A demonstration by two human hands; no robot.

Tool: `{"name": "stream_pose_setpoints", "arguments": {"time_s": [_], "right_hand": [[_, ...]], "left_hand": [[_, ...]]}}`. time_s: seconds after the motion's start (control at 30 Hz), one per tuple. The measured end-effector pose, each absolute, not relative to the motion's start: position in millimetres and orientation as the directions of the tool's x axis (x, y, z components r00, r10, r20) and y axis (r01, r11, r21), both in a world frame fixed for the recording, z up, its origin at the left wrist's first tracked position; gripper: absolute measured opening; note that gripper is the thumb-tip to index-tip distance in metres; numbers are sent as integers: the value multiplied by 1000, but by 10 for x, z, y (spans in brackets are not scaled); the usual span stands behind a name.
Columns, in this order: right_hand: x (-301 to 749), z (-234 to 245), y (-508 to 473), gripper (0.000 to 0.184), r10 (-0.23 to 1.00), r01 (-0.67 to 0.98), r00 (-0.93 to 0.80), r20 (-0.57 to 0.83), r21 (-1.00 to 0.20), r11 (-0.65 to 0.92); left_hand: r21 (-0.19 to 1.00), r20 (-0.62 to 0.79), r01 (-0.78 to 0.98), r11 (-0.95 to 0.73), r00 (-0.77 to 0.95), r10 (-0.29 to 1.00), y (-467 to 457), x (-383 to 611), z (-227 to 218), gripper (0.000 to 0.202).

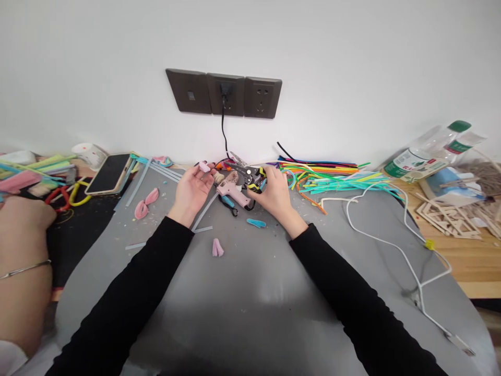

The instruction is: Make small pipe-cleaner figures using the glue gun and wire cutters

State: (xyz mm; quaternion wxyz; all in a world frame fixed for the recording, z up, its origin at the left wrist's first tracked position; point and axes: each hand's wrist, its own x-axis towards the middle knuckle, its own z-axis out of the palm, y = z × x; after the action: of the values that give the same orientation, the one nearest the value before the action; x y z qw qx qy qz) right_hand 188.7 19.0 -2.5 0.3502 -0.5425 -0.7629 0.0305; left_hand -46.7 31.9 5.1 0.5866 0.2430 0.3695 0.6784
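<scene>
My left hand [192, 189] is turned palm up, with a small pink fuzzy piece [204, 166] held at its fingers. In my right hand [277, 196] are black-and-yellow wire strippers [249, 172], their jaws pointing left toward the other hand. Below the jaws a pink glue gun [230, 190] lies on the grey mat [242, 313]. Close by are a small blue-handled tool [227, 203] and a blue fuzzy piece [256, 223]. A pink folded piece [217, 248] lies nearer me, and a pink bow-shaped piece [146, 203] is to the left.
Coloured pipe cleaners [340, 177] lie along the wall at right. A white cable [391, 243] crosses the mat. Bottles [422, 154] and wooden sticks [448, 216] are far right. At left are a phone [110, 173], scissors [76, 193] and another person's arm [25, 271].
</scene>
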Motion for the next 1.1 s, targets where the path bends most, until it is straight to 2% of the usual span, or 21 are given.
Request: {"name": "stream_pose_setpoints", "arguments": {"time_s": [0.1,0.17,0.27,0.43,0.53,0.9,1.0,1.1], "right_hand": [[1895,-16,181,55,845,825,-208,493,-375,422],[1901,-4,177,56,835,822,-253,489,-346,451],[1905,17,170,56,811,801,-336,479,-308,514],[1899,40,158,57,782,786,-408,472,-255,563],[1894,40,158,56,785,793,-403,470,-249,556],[1900,26,166,57,790,803,-401,464,-237,547],[1921,-8,191,57,794,814,-343,501,-264,518],[1952,-50,229,54,791,823,-212,573,-332,461]], "left_hand": [[772,-176,-635,37,-158,972,303,-473,98,12],[784,-173,-617,70,-108,979,281,-460,123,18],[850,-79,-527,7,-115,990,241,-420,149,33],[913,88,-381,-143,-160,983,220,-388,132,46],[925,104,-345,-156,-163,981,244,-411,96,52],[939,181,-257,-229,-196,964,277,-440,51,53],[946,192,-221,-236,-203,960,276,-458,54,52],[971,185,-123,-207,-167,968,245,-443,43,48]]}}
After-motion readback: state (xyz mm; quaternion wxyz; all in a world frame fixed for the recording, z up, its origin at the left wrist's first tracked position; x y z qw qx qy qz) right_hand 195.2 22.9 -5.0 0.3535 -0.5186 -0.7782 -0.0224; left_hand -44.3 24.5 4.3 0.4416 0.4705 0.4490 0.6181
